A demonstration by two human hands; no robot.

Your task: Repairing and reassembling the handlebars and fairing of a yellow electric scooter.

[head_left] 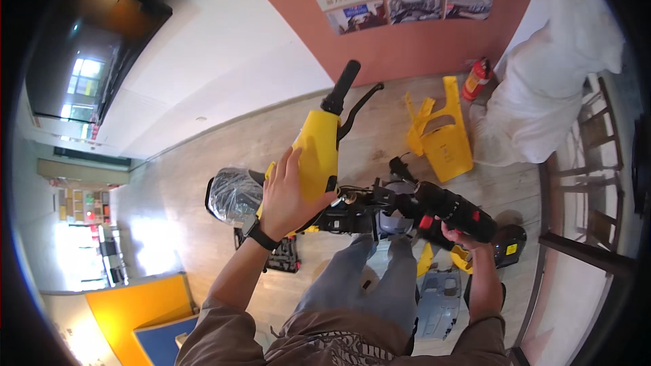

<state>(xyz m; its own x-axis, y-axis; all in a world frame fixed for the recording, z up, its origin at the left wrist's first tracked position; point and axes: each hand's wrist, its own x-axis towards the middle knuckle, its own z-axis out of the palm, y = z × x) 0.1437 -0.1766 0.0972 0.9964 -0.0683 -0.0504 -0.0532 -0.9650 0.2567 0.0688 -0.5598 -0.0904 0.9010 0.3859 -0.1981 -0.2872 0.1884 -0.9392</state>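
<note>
My left hand [281, 193] is spread over a yellow scooter handlebar cover [317, 149], thumb on one side and fingers along the other. From the cover's far end stick out a black grip [344, 85] and a brake lever [363, 110]. My right hand [461, 236] is closed around the handle of a black cordless drill [454, 210] with red parts. The drill's front points left toward the middle of the handlebar, where black fittings and cables [349, 196] show. I cannot make out whether its tip touches anything.
Yellow plastic panels [444, 146] lie on the floor ahead, near a red fire extinguisher [477, 80] and a white-wrapped bulky thing [536, 98]. At left are a plastic-wrapped part [235, 196] and a black tool case [283, 257]. A grey panel [439, 305] lies by my legs.
</note>
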